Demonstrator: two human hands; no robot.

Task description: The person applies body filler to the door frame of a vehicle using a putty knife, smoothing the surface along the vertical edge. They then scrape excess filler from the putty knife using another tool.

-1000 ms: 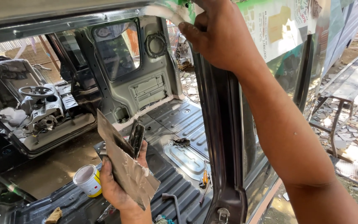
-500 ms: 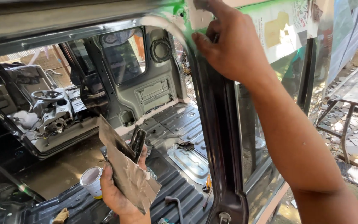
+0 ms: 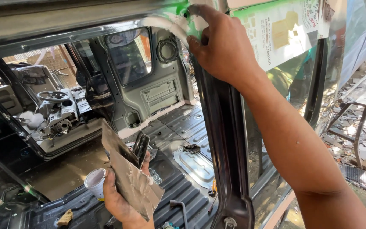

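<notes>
Stripped van shell, bare ribbed grey metal floor [image 3: 183, 186], seen from head camera. Right hand [image 3: 223, 46] pressed, fingers curled, on white filler patch [image 3: 166, 25] at top of dark door pillar [image 3: 223, 148]. Left hand [image 3: 121, 199] clamped around smeared flat cardboard mixing board [image 3: 128, 178] and dark putty knife [image 3: 140, 148]. Risk, probably: wet filler smudged by fingers; tilted board dripping near small white cup [image 3: 95, 182].

I see dark, glossy painted metal on the door pillar [image 3: 223, 140], with pale matt filler [image 3: 166, 25] smeared rough at its top corner. The board [image 3: 128, 178] looks like stiff, putty-caked cardboard. Ribbed bare metal forms the van floor [image 3: 183, 123].
</notes>
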